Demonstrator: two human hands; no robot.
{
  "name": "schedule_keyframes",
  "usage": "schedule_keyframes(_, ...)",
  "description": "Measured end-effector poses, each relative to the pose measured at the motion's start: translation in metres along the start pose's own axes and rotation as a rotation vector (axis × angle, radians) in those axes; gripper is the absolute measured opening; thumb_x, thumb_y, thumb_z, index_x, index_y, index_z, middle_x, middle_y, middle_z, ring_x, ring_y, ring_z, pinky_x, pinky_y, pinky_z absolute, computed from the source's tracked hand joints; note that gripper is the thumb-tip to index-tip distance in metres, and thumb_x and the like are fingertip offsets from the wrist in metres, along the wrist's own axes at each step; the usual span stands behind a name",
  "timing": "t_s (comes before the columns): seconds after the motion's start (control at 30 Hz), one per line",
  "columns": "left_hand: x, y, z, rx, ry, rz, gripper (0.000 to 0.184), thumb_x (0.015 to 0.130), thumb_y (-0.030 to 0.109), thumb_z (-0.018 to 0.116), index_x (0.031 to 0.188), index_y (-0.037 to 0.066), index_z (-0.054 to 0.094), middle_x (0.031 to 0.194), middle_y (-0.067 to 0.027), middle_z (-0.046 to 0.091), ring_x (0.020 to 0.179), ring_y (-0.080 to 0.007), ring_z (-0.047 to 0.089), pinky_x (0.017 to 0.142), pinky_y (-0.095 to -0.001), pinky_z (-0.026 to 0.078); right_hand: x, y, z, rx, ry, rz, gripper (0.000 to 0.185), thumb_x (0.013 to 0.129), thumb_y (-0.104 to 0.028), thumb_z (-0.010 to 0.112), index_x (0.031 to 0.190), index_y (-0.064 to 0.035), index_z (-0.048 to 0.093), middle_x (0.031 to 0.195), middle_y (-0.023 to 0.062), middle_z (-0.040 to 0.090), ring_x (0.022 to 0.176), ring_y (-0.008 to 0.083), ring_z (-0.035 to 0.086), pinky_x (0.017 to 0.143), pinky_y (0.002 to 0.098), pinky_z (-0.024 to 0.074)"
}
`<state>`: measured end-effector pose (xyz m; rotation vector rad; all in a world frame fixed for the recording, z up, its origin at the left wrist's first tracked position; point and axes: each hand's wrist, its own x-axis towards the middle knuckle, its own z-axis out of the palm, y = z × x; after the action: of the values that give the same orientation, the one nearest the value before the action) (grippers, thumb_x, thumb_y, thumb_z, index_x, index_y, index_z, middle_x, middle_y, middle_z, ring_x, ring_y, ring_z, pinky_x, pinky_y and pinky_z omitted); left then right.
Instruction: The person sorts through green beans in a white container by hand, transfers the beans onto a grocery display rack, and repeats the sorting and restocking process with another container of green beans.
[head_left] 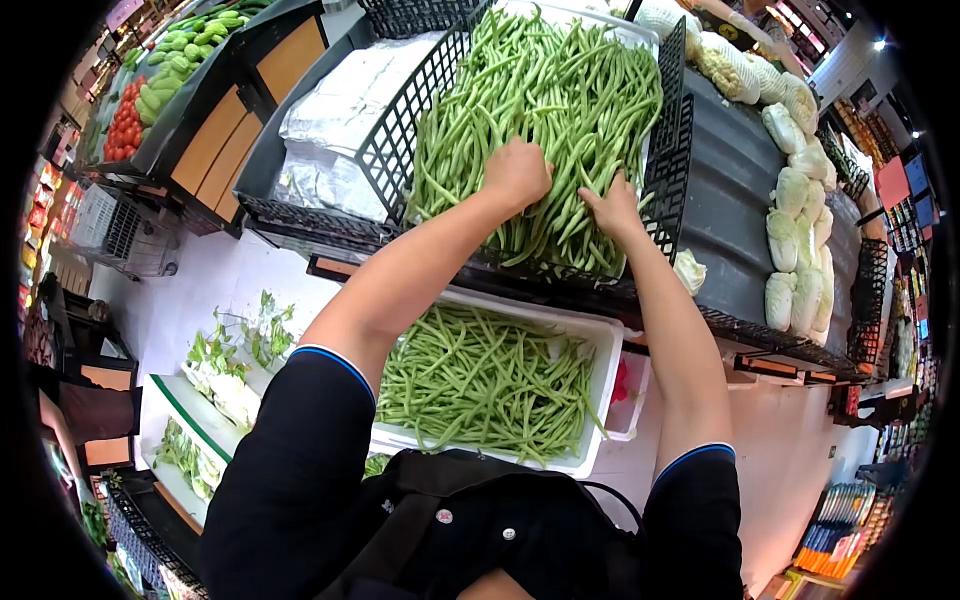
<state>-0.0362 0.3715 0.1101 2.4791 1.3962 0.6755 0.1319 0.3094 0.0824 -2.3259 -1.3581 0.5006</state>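
Note:
A thick layer of long green beans (550, 90) fills the display bin between black lattice dividers. My left hand (518, 175) is on the beans near the bin's middle, its fingers curled closed; what they hold, if anything, is hidden. To its right, my right hand (613, 205) touches the beans with thumb and fingers apart, some beans lying between them. Below the bin, close to my body, a white foam box (603, 375) holds more green beans (480, 380).
Left of the beans, white packets (350, 110) lie behind a black lattice divider (415, 120). Cabbages (790, 250) line the dark shelf at right. Tomatoes (125, 125) and a shopping cart (120, 230) are at far left. Leafy vegetables (215, 375) stand at lower left, near a person's arm (60, 430).

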Motion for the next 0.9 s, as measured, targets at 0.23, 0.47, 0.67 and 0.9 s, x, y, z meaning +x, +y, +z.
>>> schedule_keyframes(0.23, -0.078, 0.0, -0.013, 0.149, -0.443, 0.066, 0.046, 0.073, 0.047, 0.062, 0.075, 0.001, 0.065, 0.072, -0.0176, 0.064, 0.073, -0.0338, 0.063, 0.065, -0.042, 0.05, -0.048, 0.018, -0.013, 0.047, 0.08, 0.012, 0.077, 0.075, -0.039, 0.069, 0.129, 0.0054, 0.037, 0.125, 0.0253, 0.045, 0.114, 0.0352, 0.047, 0.096, 0.0389, 0.0383)
schedule_keyframes(0.47, -0.052, 0.018, 0.016, -0.166, -0.226, -0.111, 0.039, 0.076, 0.037, 0.065, 0.073, -0.002, 0.065, 0.077, -0.0229, 0.063, 0.076, -0.0381, 0.062, 0.064, -0.0439, 0.05, -0.035, 0.005, -0.003, 0.157, 0.087, 0.021, 0.033, 0.079, -0.024, 0.065, 0.101, 0.0005, 0.064, 0.094, 0.0198, 0.064, 0.088, 0.0328, 0.062, 0.077, 0.0407, 0.0478)
schedule_keyframes(0.67, -0.077, 0.013, -0.003, -0.254, -0.139, -0.097, 0.04, 0.074, 0.04, 0.069, 0.086, 0.001, 0.067, 0.075, -0.0166, 0.065, 0.073, -0.0345, 0.063, 0.067, -0.0389, 0.051, -0.096, 0.001, -0.017, -0.072, 0.63, -0.474, 0.042, 0.076, -0.024, 0.067, 0.107, 0.0014, 0.054, 0.104, 0.0162, 0.053, 0.099, 0.0335, 0.05, 0.083, 0.0406, 0.0428)
schedule_keyframes(0.9, -0.218, -0.128, 0.002, -0.277, -0.527, -0.408, 0.048, 0.075, 0.036, 0.066, 0.107, 0.001, 0.061, 0.095, -0.0182, 0.065, 0.087, -0.0266, 0.064, 0.078, -0.0348, 0.049, -0.234, 0.124, 0.063, -0.207, -0.26, -0.456, 0.086, 0.06, -0.046, 0.077, 0.123, 0.0029, 0.043, 0.126, 0.0226, 0.042, 0.121, 0.0368, 0.037, 0.101, 0.0432, 0.0307)
